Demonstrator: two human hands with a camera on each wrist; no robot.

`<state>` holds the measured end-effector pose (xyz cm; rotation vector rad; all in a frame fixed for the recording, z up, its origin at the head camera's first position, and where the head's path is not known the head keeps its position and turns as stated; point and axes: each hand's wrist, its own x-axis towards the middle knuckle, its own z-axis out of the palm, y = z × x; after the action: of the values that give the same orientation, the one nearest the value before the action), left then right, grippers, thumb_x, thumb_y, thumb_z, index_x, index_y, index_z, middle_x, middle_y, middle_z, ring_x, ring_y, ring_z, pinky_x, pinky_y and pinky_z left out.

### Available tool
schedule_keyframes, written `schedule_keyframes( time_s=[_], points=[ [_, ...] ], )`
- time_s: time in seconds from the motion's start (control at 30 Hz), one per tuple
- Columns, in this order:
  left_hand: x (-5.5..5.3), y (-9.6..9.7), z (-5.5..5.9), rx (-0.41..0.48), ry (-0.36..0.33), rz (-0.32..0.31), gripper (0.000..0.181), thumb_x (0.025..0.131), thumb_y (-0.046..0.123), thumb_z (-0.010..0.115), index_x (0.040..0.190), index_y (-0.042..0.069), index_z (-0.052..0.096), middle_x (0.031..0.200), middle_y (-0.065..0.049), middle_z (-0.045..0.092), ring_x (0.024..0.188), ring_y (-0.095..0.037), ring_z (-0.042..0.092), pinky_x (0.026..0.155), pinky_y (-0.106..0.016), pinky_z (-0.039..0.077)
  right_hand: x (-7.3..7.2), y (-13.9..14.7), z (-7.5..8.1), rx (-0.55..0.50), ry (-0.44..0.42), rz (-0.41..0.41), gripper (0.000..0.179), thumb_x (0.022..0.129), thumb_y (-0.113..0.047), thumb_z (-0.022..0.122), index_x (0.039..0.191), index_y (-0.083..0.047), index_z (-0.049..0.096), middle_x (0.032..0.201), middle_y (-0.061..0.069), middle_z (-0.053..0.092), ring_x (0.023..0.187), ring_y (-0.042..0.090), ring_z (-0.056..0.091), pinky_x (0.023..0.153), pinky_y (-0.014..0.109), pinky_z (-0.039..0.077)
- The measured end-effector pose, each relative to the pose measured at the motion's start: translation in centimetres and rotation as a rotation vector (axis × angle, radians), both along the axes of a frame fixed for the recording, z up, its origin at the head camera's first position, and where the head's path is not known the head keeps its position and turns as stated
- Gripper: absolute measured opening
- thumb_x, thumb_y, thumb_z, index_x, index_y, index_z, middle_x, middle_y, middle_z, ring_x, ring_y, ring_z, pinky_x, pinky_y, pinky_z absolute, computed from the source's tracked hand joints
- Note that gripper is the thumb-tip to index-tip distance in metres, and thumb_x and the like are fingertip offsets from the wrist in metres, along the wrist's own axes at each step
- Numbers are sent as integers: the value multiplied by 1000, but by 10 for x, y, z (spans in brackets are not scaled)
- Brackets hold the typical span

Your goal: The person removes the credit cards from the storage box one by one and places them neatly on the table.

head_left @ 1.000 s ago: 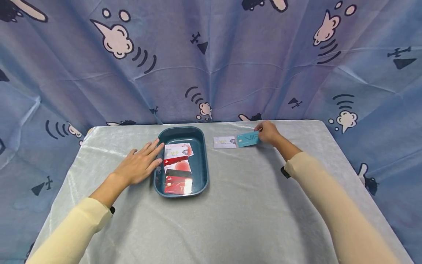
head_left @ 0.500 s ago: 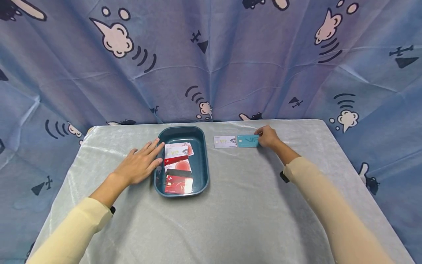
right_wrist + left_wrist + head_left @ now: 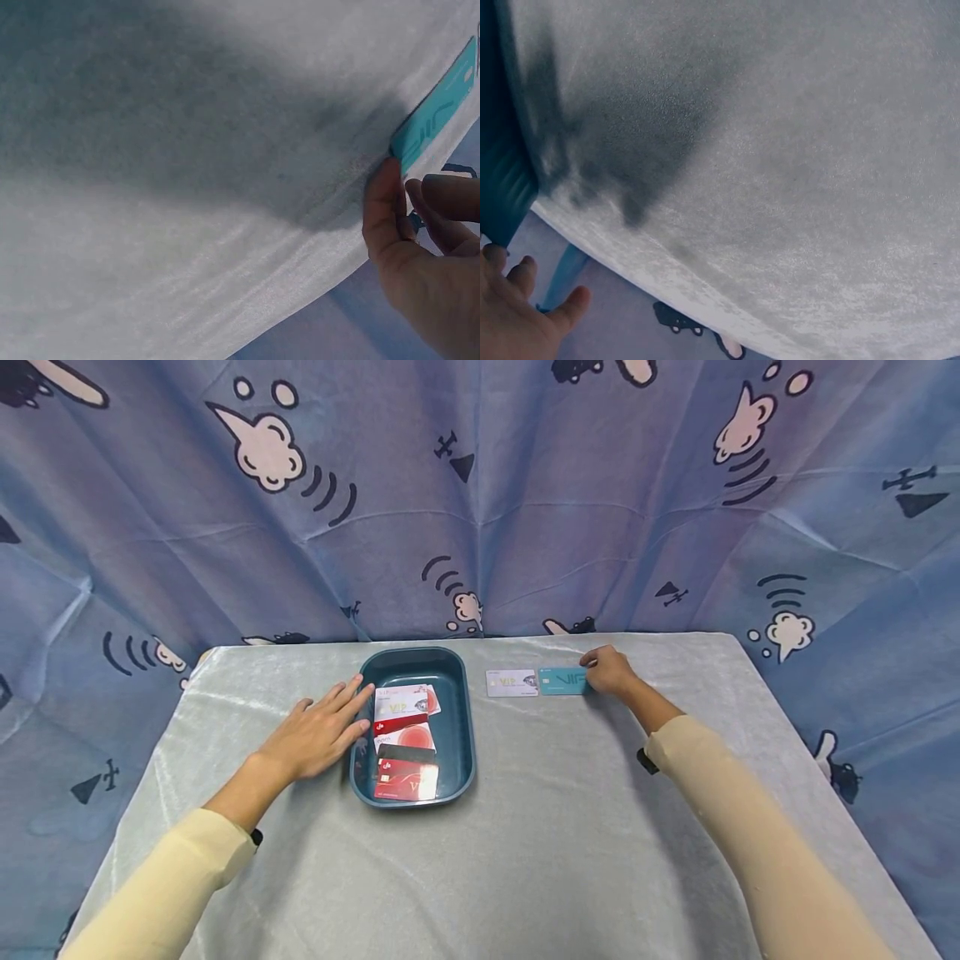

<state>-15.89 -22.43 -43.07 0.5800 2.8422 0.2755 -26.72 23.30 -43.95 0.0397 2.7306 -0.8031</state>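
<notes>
teal card: is lying flat on the grey cloth, to the right of the blue tray; its lettering is being partly covered.
right hand: is being clamped, thumb and fingers together, on the right end of the teal card.
pale vip card: is lying in one row with the teal card, just beside its left end.
left hand: is being held with its fingers straight and apart; the left rim of the blue tray is being touched by the fingertips.
inside the tray: a red card is lying nearest the person; beyond it, a white card with a red circle is being partly covered, and a white vip card is lying farther back.
backdrop: a printed blue curtain is being seen behind the cloth.
</notes>
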Motion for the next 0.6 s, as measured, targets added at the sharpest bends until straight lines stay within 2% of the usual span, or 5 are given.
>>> schedule_keyframes(
  time_s=[0.2, 0.33, 0.43, 0.47, 0.6],
  points=[
    [0, 1, 0, 0, -1, 3, 64, 107, 43, 39, 161, 16, 18, 167, -9, 11, 150, -38, 17, 111, -70, 18, 0, -6, 10, -1, 23, 5, 41, 96, -2, 43, 133, 11, 53, 132, 32, 54, 120, 40, 52, 101, 49, 43],
    [0, 0, -1, -1, -3, 1, 64, 107, 43, 38, 161, 16, 17, 167, -9, 10, 150, -38, 17, 112, -70, 18, -2, -19, 19, -74, 34, 13, 42, 99, -8, 48, 137, 10, 49, 122, 30, 60, 105, 36, 62, 86, 42, 50],
    [1, 0, -1, 2, -4, 0, 64, 107, 43, 38, 161, 16, 17, 167, -9, 10, 150, -38, 16, 112, -70, 18, -1, -36, 28, -165, 6, 16, 43, 100, -9, 49, 139, 7, 48, 119, 29, 63, 96, 36, 67, 76, 34, 53],
    [1, 0, -1, 3, -5, 1, 64, 107, 43, 38, 161, 16, 17, 167, -9, 10, 150, -38, 16, 112, -70, 18, 0, -42, 32, -194, -1, 26, 43, 100, -9, 49, 140, 6, 48, 127, 28, 60, 97, 36, 67, 76, 35, 54],
    [0, 0, -1, 6, 4, -3, 63, 107, 42, 39, 161, 16, 18, 167, -9, 10, 150, -38, 17, 111, -70, 18, 9, -67, 48, -295, -29, 74, 41, 101, -11, 50, 139, 4, 48, 134, 27, 54, 103, 38, 67, 84, 43, 56]
  ],
)
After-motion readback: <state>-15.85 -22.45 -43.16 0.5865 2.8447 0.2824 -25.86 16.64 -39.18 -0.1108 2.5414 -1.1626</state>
